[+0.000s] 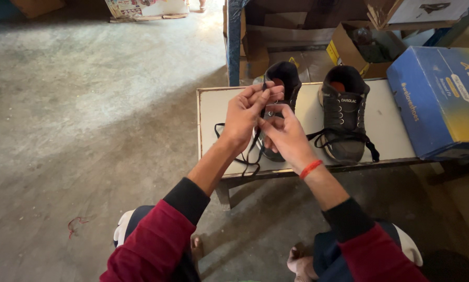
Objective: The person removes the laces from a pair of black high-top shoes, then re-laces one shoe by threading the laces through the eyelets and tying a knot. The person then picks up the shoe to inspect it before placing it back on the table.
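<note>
- Head view, far left: bare concrete floor [88, 104], with a small red scrap [77, 224] lying near the person's knee.
- Left hand [243, 116] is raised over the counter [213, 112], its fingers closed in a pinch on the black lace [245, 156]; slack loops of that lace hang down past the wrist and over the counter's front edge.
- Left shoe [282, 83] stands on the counter directly behind both hands, toe toward the person. Only its collar and part of the sole edge show.
- Right hand [284, 134], a red band at its wrist, sits just below and touching the left, fingers curled at the shoe's eyelets. Whether it grips the lace or only steadies the shoe I cannot tell.
- Judged from this, lacing is mid-way; the next move likely calls for feeding the lace tip through an eyelet and drawing out the slack evenly.
- Right shoe [344, 112] stands apart, laced, its ends loose on the counter.
- Blue box [443, 99] at far right is cut off by the frame.
- Hidden: the lace tip, the eyelets being worked, and how many are threaded.
</note>
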